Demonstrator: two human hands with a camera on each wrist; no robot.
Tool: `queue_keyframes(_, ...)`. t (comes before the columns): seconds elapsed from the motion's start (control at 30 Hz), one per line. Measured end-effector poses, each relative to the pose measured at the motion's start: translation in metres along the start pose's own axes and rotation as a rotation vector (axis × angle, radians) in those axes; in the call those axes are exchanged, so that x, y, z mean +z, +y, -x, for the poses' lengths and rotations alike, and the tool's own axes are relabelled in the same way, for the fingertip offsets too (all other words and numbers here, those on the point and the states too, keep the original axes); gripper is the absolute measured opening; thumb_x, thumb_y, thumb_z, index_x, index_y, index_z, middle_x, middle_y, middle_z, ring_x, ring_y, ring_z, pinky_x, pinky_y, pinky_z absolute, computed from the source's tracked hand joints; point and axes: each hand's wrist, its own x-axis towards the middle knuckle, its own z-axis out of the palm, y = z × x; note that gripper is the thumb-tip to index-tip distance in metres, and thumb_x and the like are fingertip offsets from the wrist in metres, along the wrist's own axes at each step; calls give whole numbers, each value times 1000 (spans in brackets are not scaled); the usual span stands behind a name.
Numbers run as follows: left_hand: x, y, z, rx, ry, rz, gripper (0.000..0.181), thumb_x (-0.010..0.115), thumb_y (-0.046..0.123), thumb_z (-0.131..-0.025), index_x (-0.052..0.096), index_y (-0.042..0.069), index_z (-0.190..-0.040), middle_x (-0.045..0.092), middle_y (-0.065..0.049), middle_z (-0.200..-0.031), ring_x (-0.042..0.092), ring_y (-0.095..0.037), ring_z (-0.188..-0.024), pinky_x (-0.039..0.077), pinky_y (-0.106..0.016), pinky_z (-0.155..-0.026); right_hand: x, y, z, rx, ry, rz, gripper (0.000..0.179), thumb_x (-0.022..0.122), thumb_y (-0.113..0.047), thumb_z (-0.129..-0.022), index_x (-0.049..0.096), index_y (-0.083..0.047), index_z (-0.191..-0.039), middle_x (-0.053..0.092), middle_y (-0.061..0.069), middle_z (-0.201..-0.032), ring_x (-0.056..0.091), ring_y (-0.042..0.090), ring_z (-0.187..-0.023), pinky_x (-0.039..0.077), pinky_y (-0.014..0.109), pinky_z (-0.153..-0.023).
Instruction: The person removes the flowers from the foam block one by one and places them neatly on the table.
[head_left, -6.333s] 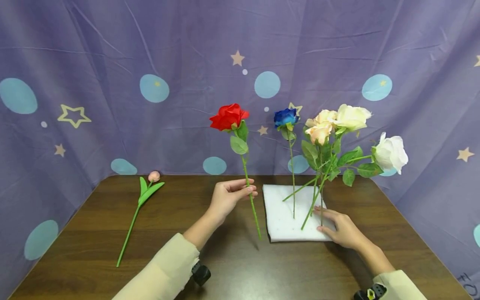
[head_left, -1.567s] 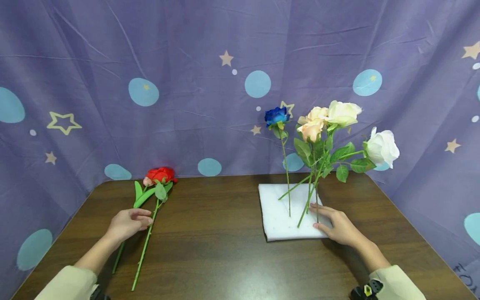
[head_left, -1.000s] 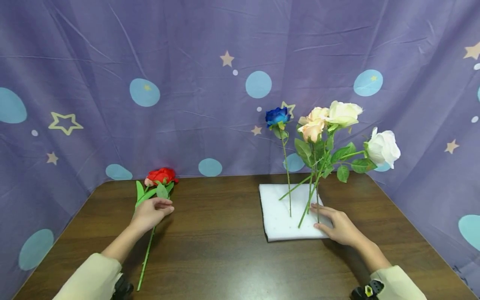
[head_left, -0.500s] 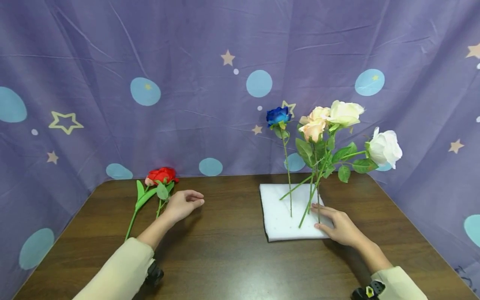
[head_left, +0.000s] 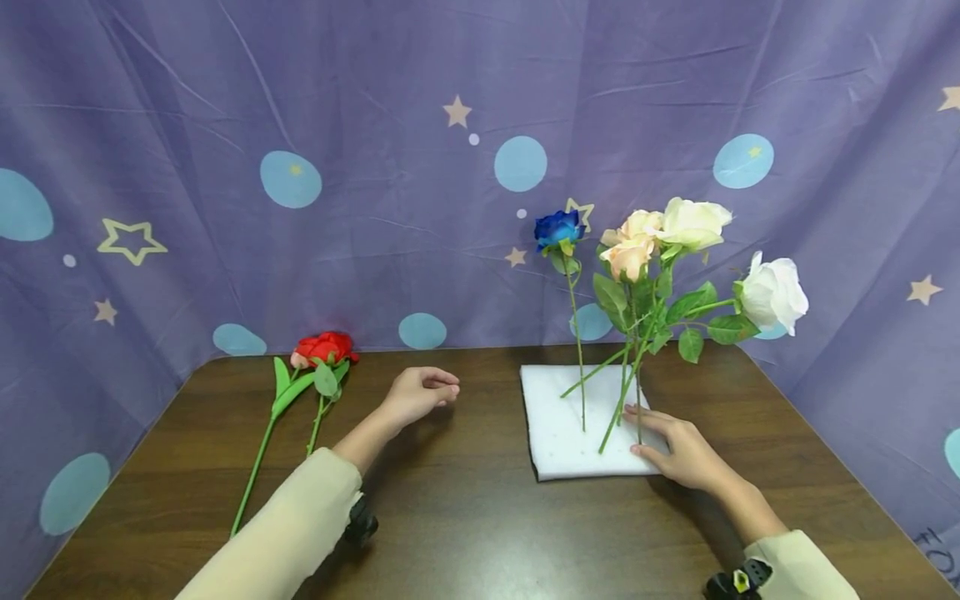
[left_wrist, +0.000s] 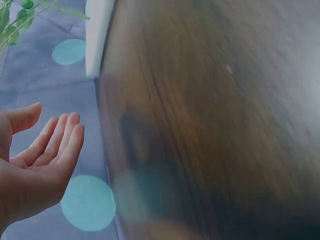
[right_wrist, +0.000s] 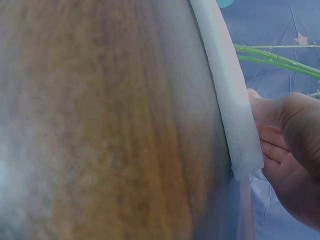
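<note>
My left hand (head_left: 422, 393) hovers above the middle of the table with relaxed fingers and holds nothing. In the left wrist view, thumb and fingers stand apart with a gap between them. My right hand (head_left: 686, 452) rests on the right edge of a white foam block (head_left: 555, 454), fingers extended beside the stems. Stuck in the foam stand a blue rose (head_left: 558, 231), a peach rose (head_left: 628, 257), a cream rose (head_left: 693, 223) and a leaning white rose (head_left: 774, 293). To the left lie a red rose (head_left: 327, 345) and a pink tulip (head_left: 258, 454) on the table; my left sleeve hides part of the red rose's stem.
The brown wooden table (head_left: 465, 517) ends at a purple curtain (head_left: 375, 175) with stars and blue dots. The white rose leans out to the right past the foam, above my right hand. Wrist cameras (head_left: 362, 521) are strapped to both arms.
The red rose, held upright in my left hand earlier, now lies beside the tulip. My left hand has let it go and moved right, toward the foam. My right hand stays on the foam.
</note>
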Motion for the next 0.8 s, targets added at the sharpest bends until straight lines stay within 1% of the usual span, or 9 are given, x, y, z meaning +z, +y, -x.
queue_keyframes(0.1,9,3,-5,-3,-19,36,28,65,9,-90,65,-7,-113,70,-25,-107,71,-17,-86,59,-40,-88,0,0,0,-1,0,4,41,78,-10,-76,68,-6,-116,68,14,-121,64,36,-110,43,14,-101)
queue_keyframes(0.23,24,8,-13,6,-44,76,29,65,9,-90,65,-7,-114,69,-26,-109,71,-25,-92,58,-41,-90,-1,0,-1,3,-5,2,41,78,-10,-77,68,-5,-116,68,15,-121,64,36,-111,46,18,-99)
queue_keyframes(0.37,39,15,-21,21,-52,99,27,65,8,-89,66,-7,-111,70,-25,-106,71,-31,-96,59,-41,-89,-1,0,-1,9,-13,-6,41,78,-10,-77,68,-3,-117,68,15,-121,63,36,-111,46,17,-99)
queue_keyframes(0.5,52,25,-29,45,-60,59,23,68,7,-87,69,-5,-106,73,-22,-100,72,-30,-92,60,-40,-85,1,0,-1,12,-13,-16,41,78,-11,-78,68,-4,-117,68,15,-121,63,37,-112,40,8,-102)
queue_keyframes(0.57,57,29,-33,55,-69,16,21,69,9,-87,70,-3,-104,74,-19,-97,72,-31,-91,60,-39,-82,1,-1,0,11,-10,-12,41,78,-11,-77,68,-4,-117,69,15,-120,63,36,-111,39,7,-102)
queue_keyframes(0.63,61,34,-36,56,-76,-19,19,69,10,-86,72,-1,-102,75,-16,-95,71,-34,-93,60,-39,-80,1,-1,0,12,-7,-7,41,78,-11,-77,68,-4,-116,69,14,-120,63,36,-111,43,12,-101)
queue_keyframes(0.7,65,39,-40,51,-89,-22,19,69,11,-86,72,1,-102,75,-15,-96,70,-35,-94,60,-39,-81,0,-2,0,10,-3,5,42,79,-11,-76,68,-4,-116,69,14,-120,64,35,-110,47,20,-99)
queue_keyframes(0.73,68,41,-41,48,-95,-12,19,69,11,-86,72,1,-102,75,-15,-97,70,-34,-94,60,-40,-82,-1,-2,0,9,-1,7,42,79,-11,-76,68,-4,-116,69,14,-119,64,35,-110,49,25,-97)
queue_keyframes(0.8,73,44,-43,32,-117,51,21,68,11,-87,71,0,-105,73,-19,-102,71,-32,-95,59,-40,-86,-1,-2,0,12,-4,4,41,78,-11,-76,68,-4,-116,69,14,-120,64,35,-110,49,28,-97)
